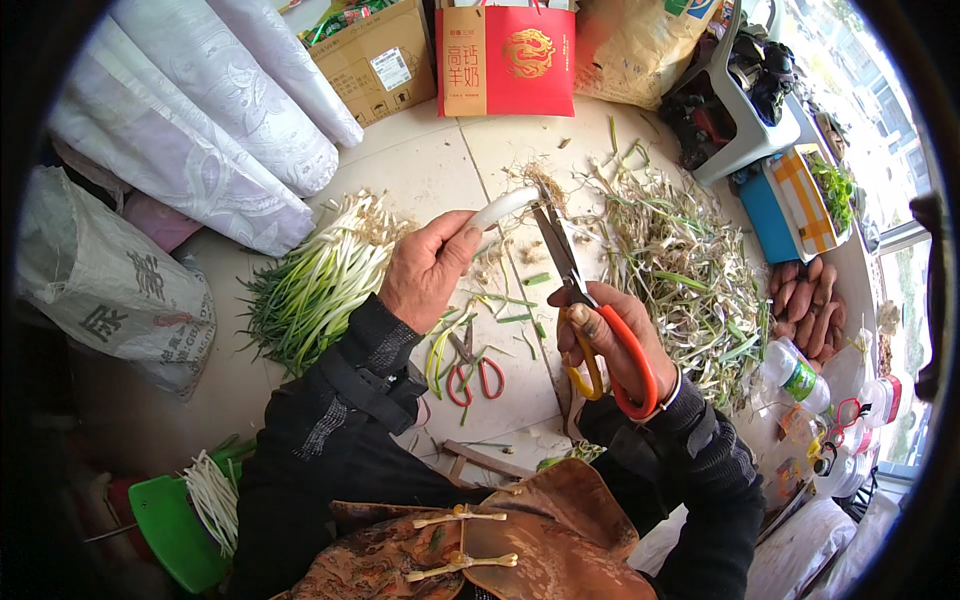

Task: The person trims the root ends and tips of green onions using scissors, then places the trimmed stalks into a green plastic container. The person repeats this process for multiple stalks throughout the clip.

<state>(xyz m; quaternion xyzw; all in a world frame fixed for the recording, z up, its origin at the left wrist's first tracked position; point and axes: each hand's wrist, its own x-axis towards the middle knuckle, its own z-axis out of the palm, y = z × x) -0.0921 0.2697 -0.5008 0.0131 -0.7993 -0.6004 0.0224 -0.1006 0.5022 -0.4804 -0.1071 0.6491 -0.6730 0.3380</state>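
Note:
My left hand (432, 268) is closed around a scallion (503, 208), whose thick white end points up and to the right. A tuft of brown roots (540, 180) hangs at that end. My right hand (622, 340) grips scissors (560, 245) with one orange-red and one yellow handle loop. Their blades reach up to the roots; whether they touch is hard to make out. Left of my hands lies a heap of scallions (325, 275) with white stems and green leaves. A heap of dry peelings and leaves (680, 270) spreads on the right.
A second pair of scissors (474, 372) with red handles lies on the tiled floor amid green scraps. Around the edges are a woven sack (120, 290), a cardboard box (370, 65), a red gift bag (505, 60), a blue box (778, 210), sweet potatoes (805, 305) and a green stool (175, 535).

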